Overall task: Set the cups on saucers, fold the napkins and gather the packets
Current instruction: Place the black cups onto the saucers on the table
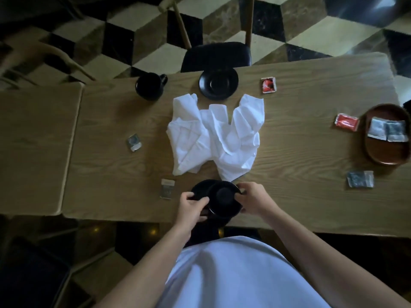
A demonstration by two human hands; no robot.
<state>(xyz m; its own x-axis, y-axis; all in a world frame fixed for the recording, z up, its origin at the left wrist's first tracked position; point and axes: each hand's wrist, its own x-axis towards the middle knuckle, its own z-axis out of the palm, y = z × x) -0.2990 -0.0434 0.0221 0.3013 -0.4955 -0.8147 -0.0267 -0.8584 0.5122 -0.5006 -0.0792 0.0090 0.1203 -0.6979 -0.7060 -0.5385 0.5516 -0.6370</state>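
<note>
Working on the cup-and-saucer step, at the near edge of the surface [311, 196], just on the near side of the white napkins [213, 134]. Left hand [192, 206] curling around the left rim of the near saucer [201, 188], right hand [251, 200] closing on the right side of the near cup [224, 197]; both pinching dark crockery, though exactly which piece each finger is touching being hard to tell in the dim light. Cup appearing to sit on the saucer but off toward its near-right side, so probably being centred.

Lying crumpled and unfolded in the middle, the napkins. Beyond the napkins, waiting: an empty far saucer [218, 86] just past their far edge, and a second cup [149, 86] to the far left of them, well apart from that saucer. Scattered around the napkins, loose packets: a grey packet [134, 142] to the left, a pale packet [167, 188] at the near left, a red packet [268, 85] at the far right, another red one [347, 122] further right, a dark packet [360, 179] at the near right. Holding two packets already, a brown bowl [378, 152] far to the right of the napkins.

Likely calling next for letting go once the cup is seated squarely, then reaching past the napkins for the second cup and lifting it across to the far saucer without dragging cloth along.
</note>
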